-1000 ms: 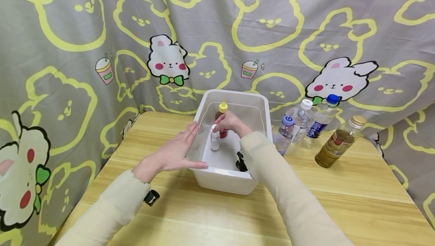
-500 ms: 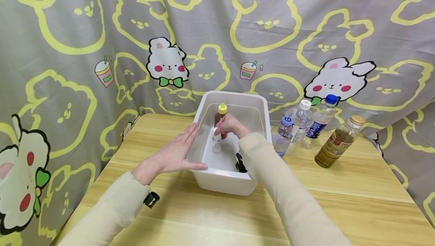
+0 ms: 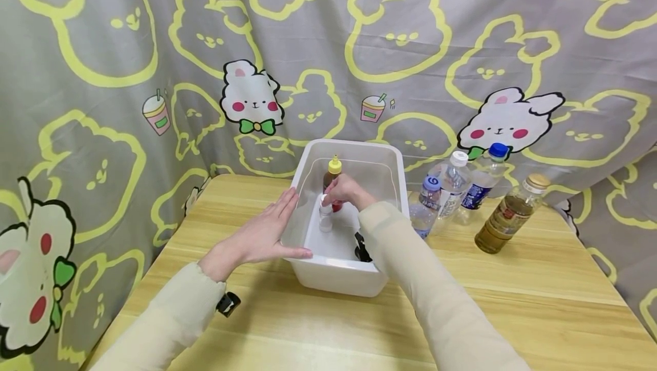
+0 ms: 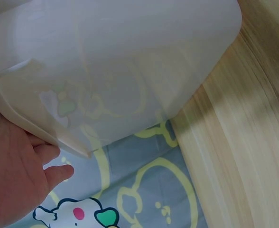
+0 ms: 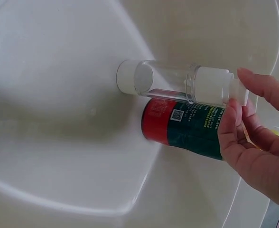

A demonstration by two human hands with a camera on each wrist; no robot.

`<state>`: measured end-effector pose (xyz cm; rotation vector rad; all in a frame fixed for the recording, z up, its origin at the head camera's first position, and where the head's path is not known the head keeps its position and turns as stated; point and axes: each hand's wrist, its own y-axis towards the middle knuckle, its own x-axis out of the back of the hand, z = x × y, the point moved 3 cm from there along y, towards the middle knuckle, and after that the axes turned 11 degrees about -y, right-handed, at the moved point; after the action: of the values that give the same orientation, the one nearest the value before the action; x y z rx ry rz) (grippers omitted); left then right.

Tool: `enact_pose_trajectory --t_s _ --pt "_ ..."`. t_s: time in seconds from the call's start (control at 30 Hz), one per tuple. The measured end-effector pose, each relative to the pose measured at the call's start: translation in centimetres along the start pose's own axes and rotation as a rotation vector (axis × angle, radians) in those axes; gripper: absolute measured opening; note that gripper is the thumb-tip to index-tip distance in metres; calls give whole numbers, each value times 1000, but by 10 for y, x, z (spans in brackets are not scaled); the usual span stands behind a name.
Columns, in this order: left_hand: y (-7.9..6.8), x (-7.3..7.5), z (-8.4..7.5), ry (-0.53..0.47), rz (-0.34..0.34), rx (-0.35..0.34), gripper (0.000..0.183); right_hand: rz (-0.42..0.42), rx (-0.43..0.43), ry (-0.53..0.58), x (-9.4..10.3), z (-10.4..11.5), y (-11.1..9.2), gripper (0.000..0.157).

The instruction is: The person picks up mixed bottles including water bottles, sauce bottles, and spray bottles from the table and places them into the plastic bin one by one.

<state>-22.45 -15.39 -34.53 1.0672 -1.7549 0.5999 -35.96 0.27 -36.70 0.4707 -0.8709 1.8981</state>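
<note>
A pale wood-grain table pushed up to a grey curtain, and what a curtain: yellow outlined animals, white bunnies, green bows, little pink cups! On the wood sits a white tub, and the action's inside. The right hand reaches in, thumb and fingertips pinched on the white top of a small clear bottle. That bottle is upright at the tub's left side, just beside a yellow-capped sauce bottle; whether its base touches the floor, I can't tell. The left hand lies spread at the tub's near-left corner, fingers straight, thumb along the near rim. Over to the right, four capped drink bottles stand on the table, one with brown liquid.
</note>
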Motion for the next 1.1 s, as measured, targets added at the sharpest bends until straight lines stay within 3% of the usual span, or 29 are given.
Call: enact_pose_trajectory --t_s 0.57,0.97,1.1 --pt "-2 0 -2 0 -14 -7 113 -76 -2 -56 7 6 -9 22" --pt "-3 0 -2 -21 -20 -11 113 -57 75 167 32 28 -23 30" --pt "-2 1 -2 -25 -25 -16 113 -70 92 184 42 35 -32 31"
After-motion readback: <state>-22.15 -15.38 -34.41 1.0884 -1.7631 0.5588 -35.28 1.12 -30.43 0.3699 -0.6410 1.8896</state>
